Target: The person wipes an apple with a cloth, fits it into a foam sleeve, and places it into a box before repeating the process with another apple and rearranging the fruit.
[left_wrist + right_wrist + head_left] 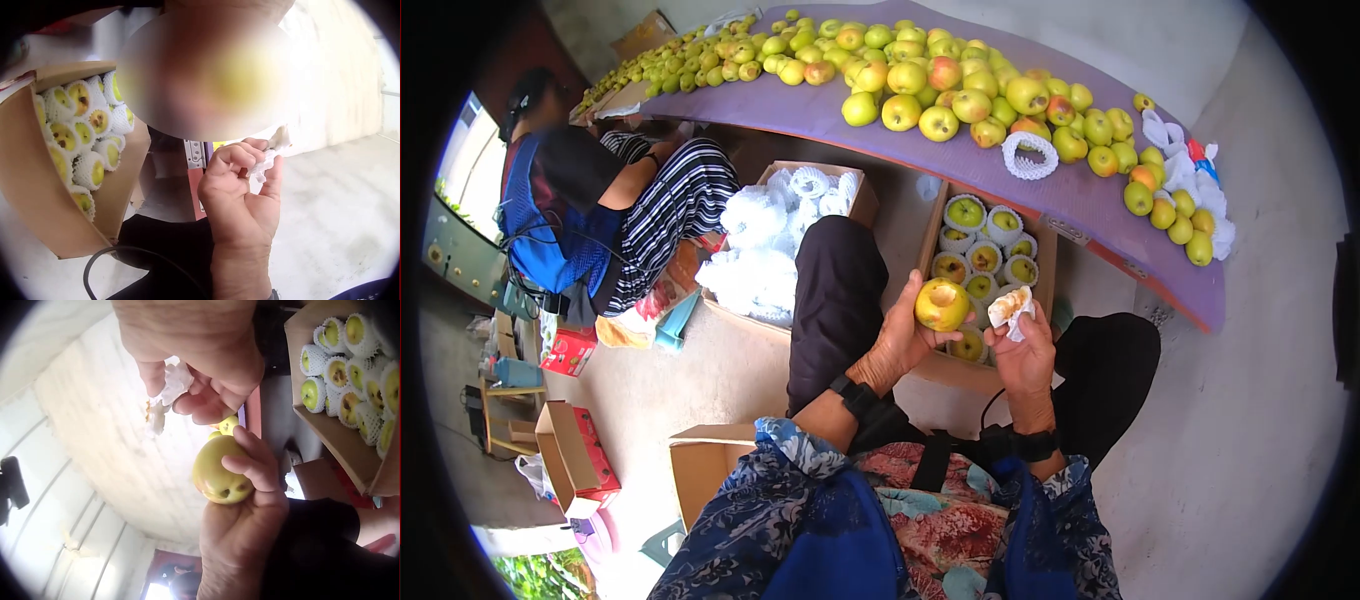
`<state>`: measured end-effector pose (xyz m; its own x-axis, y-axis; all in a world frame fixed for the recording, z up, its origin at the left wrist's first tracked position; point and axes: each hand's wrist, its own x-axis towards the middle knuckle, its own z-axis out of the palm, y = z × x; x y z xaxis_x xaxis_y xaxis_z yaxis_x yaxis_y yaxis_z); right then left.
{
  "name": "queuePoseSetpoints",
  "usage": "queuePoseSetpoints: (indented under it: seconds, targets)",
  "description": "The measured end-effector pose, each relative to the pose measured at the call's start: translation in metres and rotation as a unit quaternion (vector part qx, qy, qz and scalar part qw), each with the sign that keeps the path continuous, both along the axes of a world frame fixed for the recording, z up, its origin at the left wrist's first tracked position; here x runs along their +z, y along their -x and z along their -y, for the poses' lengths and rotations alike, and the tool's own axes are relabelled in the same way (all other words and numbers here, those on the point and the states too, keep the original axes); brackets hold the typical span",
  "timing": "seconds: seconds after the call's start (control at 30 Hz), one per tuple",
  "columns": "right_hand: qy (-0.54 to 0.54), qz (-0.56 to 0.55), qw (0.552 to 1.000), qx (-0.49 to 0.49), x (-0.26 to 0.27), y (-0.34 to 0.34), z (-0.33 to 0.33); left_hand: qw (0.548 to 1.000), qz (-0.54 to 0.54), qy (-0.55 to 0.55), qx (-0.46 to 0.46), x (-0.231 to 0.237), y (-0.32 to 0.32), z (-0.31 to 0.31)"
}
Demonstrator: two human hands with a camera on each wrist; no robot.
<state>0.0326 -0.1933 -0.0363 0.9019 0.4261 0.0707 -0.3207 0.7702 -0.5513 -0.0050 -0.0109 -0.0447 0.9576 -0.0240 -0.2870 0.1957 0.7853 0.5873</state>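
A yellow-green apple [941, 304] with a brownish patch on top rests in the left hand [904, 334], whose fingers and thumb curl round it. Just to its right, the right hand [1025, 362] pinches a crumpled white tissue [1010, 312] with brown stains. The two hands are apart. In the right wrist view the apple [222, 470] sits in the left hand [250, 506], and the tissue [169, 394] hangs from the right hand's fingertips above it. The left wrist view shows the right hand [240, 200] with the tissue [270, 161]; the apple there is blurred.
Behind the hands stands a carton [1048, 262] of apples in white foam nets. A purple board [800, 112] bears many loose apples. Another carton [862, 200] holds white foam nets. A seated person [580, 190] is at the left, near an open red box [595, 450].
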Motion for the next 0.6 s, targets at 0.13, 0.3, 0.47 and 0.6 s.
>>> queuePoseSetpoints:
  seconds: [0.13,0.3,0.47,0.6]
  targets:
    - [0.027,-0.008,1.0,0.0,0.005,0.0,-0.002,0.998,0.001,0.057,0.03,-0.003,-0.001,-0.006]
    - [0.017,0.001,1.0,-0.006,0.003,-0.002,-0.002,0.995,0.035,0.081,0.046,0.009,-0.003,-0.013]
    - [0.029,0.011,1.0,-0.004,0.006,-0.001,0.001,0.978,0.157,0.112,0.081,0.041,0.001,-0.014]
    - [0.041,0.008,0.999,-0.012,0.003,-0.001,0.001,0.976,0.154,0.121,0.096,0.033,-0.002,-0.014]
